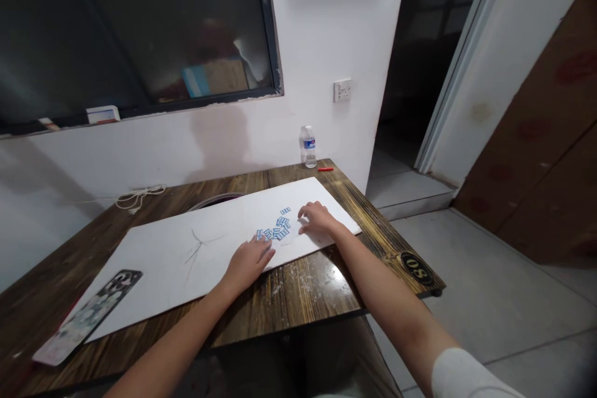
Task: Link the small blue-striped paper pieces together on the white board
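from where i'm standing, a person leans over a wooden bench (pixel 298 291) with both bare arms reaching forward. a loose heap of small blue-and-white tiles (pixel 278 227) lies near the far end of a white board (pixel 153 273), which sits at a slant across the bench. the tiles are scattered flat, some overlapping, and they're too small to read.

the left hand (pixel 249 264) rests palm down on the board, its fingers at the near edge of the heap. the right hand (pixel 318 219) rests on the board just beside the heap's other side, fingers slightly curled. neither grip is clenched: both look relaxed and open, with no tile held.

a phone (pixel 86 317) in a patterned case lies partly on the board's lower corner. a water bottle (pixel 308 147) stands upright at the far edge of the bench, with a red stick (pixel 325 169) just beside it. a white cable (pixel 140 198) lies coiled at the back, against the wall.
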{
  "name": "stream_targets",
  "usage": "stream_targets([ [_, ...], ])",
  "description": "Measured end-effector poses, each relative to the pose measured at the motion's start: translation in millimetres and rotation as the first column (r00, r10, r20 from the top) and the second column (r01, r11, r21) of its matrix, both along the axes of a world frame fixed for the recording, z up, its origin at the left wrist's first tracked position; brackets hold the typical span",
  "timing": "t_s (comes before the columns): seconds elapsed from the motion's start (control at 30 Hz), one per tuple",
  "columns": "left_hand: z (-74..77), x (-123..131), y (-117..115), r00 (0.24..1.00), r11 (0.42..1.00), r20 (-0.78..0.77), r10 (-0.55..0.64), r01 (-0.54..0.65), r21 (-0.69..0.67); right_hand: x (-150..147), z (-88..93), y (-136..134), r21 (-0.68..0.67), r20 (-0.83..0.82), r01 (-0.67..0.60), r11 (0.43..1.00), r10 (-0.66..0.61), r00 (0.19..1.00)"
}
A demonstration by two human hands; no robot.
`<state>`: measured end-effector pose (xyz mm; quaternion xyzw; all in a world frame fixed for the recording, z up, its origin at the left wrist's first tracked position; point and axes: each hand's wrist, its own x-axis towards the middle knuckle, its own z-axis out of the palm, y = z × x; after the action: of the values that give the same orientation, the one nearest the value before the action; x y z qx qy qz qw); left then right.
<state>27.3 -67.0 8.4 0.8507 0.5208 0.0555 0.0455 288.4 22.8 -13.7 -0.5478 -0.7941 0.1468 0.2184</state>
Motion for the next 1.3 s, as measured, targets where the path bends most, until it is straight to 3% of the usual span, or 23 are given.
stream_targets([
  [0.1,-7.9,-9,-12,0.994,0.997,-0.084,0.066,-0.068,-0.023,-2,-5.8,4,0.012,-0.022,0.036,0.999,-0.036,0.999],
  [0.2,-14.9,-10,-9,0.994,0.996,-0.1,0.048,-0.056,-0.073,2,-10.7,10,0.009,-0.099,0.048,0.999,-0.046,0.994],
  [0.33,-15.0,-2,16,0.998,0.988,-0.056,0.006,-0.014,-0.151,16,-14.2,17,-0.014,-0.214,0.034,0.999,-0.036,0.976],
  [0.5,-9.8,16,56,0.998,0.944,0.066,-0.008,0.03,-0.328,24,-18.0,17,-0.112,-0.229,0.023,0.993,-0.048,0.972],
  [0.6,-10.3,27,69,0.987,0.935,0.158,0.011,0.046,-0.352,21,-20.0,15,-0.084,-0.194,0.012,0.996,-0.028,0.981],
  [0.73,-10.0,33,61,0.979,0.958,0.205,0.017,0.043,-0.284,16,-17.2,13,0.005,-0.155,-0.057,0.998,0.057,0.986],
  [0.83,-7.7,28,44,0.986,0.976,0.127,-0.105,0.127,-0.179,11,-10.0,11,0.087,-0.182,-0.154,0.984,0.167,0.969],
  [0.93,-7.7,24,31,0.976,0.97,0.069,-0.206,0.213,-0.114,5,-3.8,7,0.08,-0.235,-0.332,0.94,0.342,0.91],
  [1.03,-11.2,21,31,0.987,0.987,0.047,-0.151,0.153,-0.051,2,-4.2,3,0.004,-0.147,-0.45,0.893,0.446,0.883],
  [1.17,-17.9,15,41,1.0,1.0,0.027,-0.008,0.008,0.012,2,-8.1,-2,-0.053,0.061,-0.349,0.935,0.352,0.934],
  [1.3,-22.8,10,48,0.992,0.991,0.037,0.123,-0.125,0.052,3,-1.9,-9,-0.067,0.063,-0.281,0.957,0.285,0.956],
])
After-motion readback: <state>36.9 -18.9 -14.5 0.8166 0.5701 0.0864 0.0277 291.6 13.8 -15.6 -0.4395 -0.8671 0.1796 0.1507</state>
